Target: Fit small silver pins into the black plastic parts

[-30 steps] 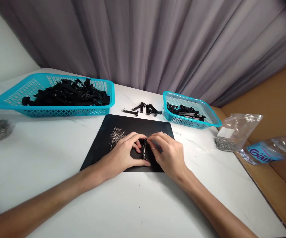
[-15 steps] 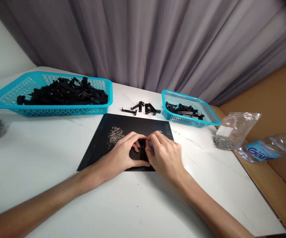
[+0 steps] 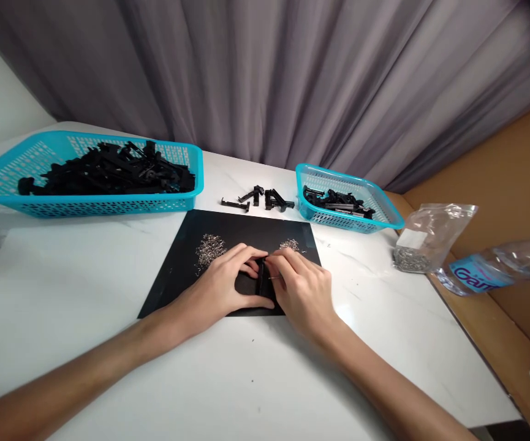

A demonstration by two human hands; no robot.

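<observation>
A narrow black plastic part [image 3: 261,278] stands lengthwise between my hands over the black mat [image 3: 173,275]. My left hand [image 3: 221,278] grips it, index fingertip at the far end and thumb at the near end. On its right side, my right hand [image 3: 304,288] is closed with the fingertips against the part's far end. A thin metal piece [image 3: 272,278] sticks out between those fingers; most of it is hidden. Small metal pieces lie in a pile [image 3: 210,250] left of my hands, and a smaller pile [image 3: 291,245] lies beyond my right hand.
A large blue basket [image 3: 122,205] of black parts stands at the back left, a smaller blue basket [image 3: 338,222] at the back right. Several black parts [image 3: 274,199] lie between them. A clear bag [image 3: 414,257] of metal pieces and a plastic bottle [image 3: 485,272] are on the right.
The view has shifted slightly, and my right hand has turned a little, uncovering more of the right metal pile. My left hand keeps its hold on the black part.
</observation>
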